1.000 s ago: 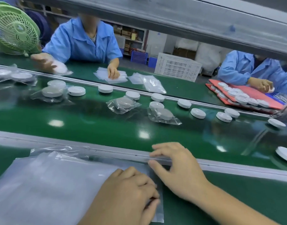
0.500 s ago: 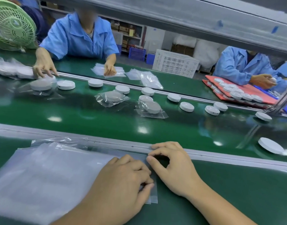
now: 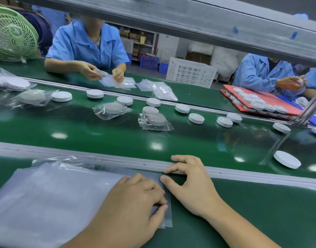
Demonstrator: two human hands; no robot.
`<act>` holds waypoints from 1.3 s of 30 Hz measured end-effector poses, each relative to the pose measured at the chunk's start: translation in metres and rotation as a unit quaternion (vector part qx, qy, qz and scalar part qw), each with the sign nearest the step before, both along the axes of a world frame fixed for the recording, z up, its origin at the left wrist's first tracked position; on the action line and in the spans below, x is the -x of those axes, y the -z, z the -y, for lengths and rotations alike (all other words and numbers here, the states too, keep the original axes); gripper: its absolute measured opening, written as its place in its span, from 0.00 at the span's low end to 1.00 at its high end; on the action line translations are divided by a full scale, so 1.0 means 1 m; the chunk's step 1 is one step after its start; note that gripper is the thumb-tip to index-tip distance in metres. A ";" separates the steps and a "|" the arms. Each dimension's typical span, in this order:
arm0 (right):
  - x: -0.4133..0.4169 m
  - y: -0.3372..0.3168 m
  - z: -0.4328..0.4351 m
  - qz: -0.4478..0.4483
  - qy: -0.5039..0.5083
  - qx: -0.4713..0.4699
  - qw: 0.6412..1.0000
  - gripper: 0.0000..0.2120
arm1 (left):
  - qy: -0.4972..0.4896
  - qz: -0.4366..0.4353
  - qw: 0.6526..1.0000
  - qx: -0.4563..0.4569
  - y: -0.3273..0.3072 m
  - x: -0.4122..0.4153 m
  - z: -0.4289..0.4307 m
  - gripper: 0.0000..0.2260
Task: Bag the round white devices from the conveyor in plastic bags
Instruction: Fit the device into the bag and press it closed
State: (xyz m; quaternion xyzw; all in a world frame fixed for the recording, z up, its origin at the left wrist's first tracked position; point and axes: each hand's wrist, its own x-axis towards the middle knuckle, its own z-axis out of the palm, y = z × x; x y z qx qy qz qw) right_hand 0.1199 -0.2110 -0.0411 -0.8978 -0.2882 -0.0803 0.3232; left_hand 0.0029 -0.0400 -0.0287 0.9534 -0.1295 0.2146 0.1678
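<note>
A stack of clear plastic bags (image 3: 51,197) lies flat on the green bench in front of me. My left hand (image 3: 135,203) rests on the stack's right end with fingers curled, thumb and fingertips pinching a bag edge. My right hand (image 3: 187,183) sits just right of it, thumb and forefinger touching the bag's top right corner by the metal rail. Several round white devices ride the conveyor (image 3: 100,138); the nearest one (image 3: 287,159) lies at the right. Two bagged devices (image 3: 156,120) sit mid-belt.
A metal rail (image 3: 260,178) separates my bench from the belt. Across it, two people in blue coats handle devices and bags. A green fan (image 3: 12,33) stands far left, red trays of devices (image 3: 260,101) far right, and a grey beam crosses overhead.
The devices on the belt have drifted left. My hands stay at the bag stack's right end; the right thumb and forefinger have spread slightly. The person opposite now holds a device.
</note>
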 end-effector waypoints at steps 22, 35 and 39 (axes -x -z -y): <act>-0.001 -0.001 0.000 -0.024 0.003 -0.037 0.999 0.06 | -0.002 -0.018 1.000 0.003 0.001 -0.001 -0.001 0.08; -0.001 -0.001 -0.002 -0.021 -0.007 -0.062 0.998 0.05 | -0.013 -0.042 0.999 0.010 0.000 -0.002 -0.001 0.08; -0.021 -0.015 0.026 0.091 0.054 -0.117 0.988 0.08 | -0.007 -0.065 0.997 0.047 0.000 -0.001 -0.004 0.08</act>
